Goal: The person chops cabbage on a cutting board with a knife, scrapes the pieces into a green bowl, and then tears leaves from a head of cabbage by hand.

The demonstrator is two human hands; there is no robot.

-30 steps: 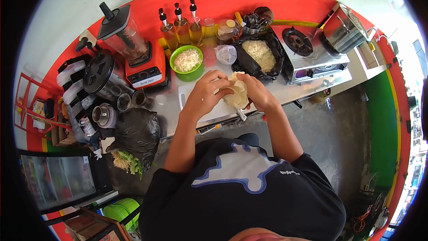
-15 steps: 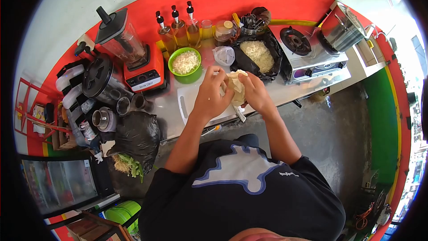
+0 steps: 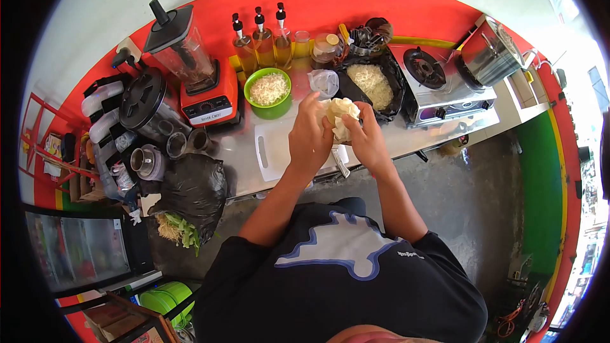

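Note:
Above the front of the metal counter, a pale, leafy piece of cabbage (image 3: 341, 114) is held up between both hands. My right hand (image 3: 370, 143) grips it from the right, its thumb pressed on the front. On the left side, my left hand (image 3: 309, 136) holds it with the thumb against it; its fingers point up and are partly hidden. Below the hands lies a white cutting board (image 3: 270, 136). A knife (image 3: 341, 162) rests at the board's right end, its handle toward the counter edge.
A green bowl (image 3: 270, 110) of shreds stands behind the board, near a black bag (image 3: 395, 82) of more shreds. A red blender (image 3: 210, 105) and three pump bottles (image 3: 262, 47) are at the left back. At right stands a gas stove (image 3: 445, 105) with a steel pot (image 3: 492, 57).
Both hands have turned the cabbage, and more of its folded, pale leaves face up. My left fingers have straightened upward from a bent position. The view has shifted slightly.

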